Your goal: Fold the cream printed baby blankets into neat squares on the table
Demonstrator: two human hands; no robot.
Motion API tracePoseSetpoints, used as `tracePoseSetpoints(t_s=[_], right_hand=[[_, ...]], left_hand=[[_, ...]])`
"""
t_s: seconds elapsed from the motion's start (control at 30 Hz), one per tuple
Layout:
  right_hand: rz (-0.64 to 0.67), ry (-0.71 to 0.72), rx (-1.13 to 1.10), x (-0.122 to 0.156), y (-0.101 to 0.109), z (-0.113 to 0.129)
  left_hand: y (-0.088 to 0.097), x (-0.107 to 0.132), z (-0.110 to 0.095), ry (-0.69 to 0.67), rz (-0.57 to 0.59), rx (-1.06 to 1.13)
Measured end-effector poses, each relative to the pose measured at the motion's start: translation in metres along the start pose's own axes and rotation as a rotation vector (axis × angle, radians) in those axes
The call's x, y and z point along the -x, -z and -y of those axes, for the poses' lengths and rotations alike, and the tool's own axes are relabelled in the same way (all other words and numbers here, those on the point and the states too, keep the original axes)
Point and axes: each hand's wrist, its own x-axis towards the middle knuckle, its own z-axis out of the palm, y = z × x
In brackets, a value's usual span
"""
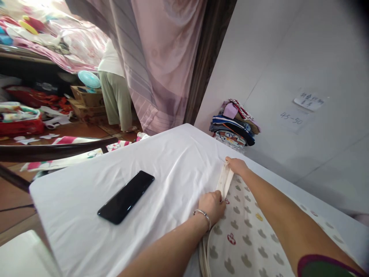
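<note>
A cream cloth [248, 231] printed with grey, red and yellow rabbit-head shapes lies over the right part of the white-covered table. My left hand [212, 206], with a bracelet at the wrist, is closed on the cloth's near left edge. Farther up that edge, my right hand [238, 166] pinches the far corner. Between both hands the edge is raised as a pale folded strip. Where the cloth runs under my right arm it is partly hidden. A black smartphone [126, 197] lies flat to the left of my hands.
Folded clothes [233, 127] are stacked at the far table edge by the wall. Paper notes [308, 100] are stuck on that wall. A dark chair rail [57, 151] borders the table's left. Beyond a pink curtain [167, 57], a person [113, 88] stands near a blue fan [89, 79].
</note>
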Motion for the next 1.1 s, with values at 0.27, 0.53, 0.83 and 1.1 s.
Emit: tracePoseSetpoints(t_s=[0.27,0.53,0.83,1.1], right_hand=[[0.080,-0.006,-0.001,-0.003,0.001,0.000],[0.039,-0.128,-0.108,-0.012,0.006,-0.004],[0.048,-0.169,-0.228,-0.021,0.003,-0.002],[0.000,-0.206,-0.192,-0.018,0.005,0.002]], left_hand=[[0.002,0.001,-0.002,-0.004,-0.010,-0.011],[0.001,0.000,-0.001,0.015,-0.017,-0.016],[0.000,0.000,-0.001,0.013,-0.006,-0.012],[0.000,0.000,-0.001,0.003,-0.025,-0.011]])
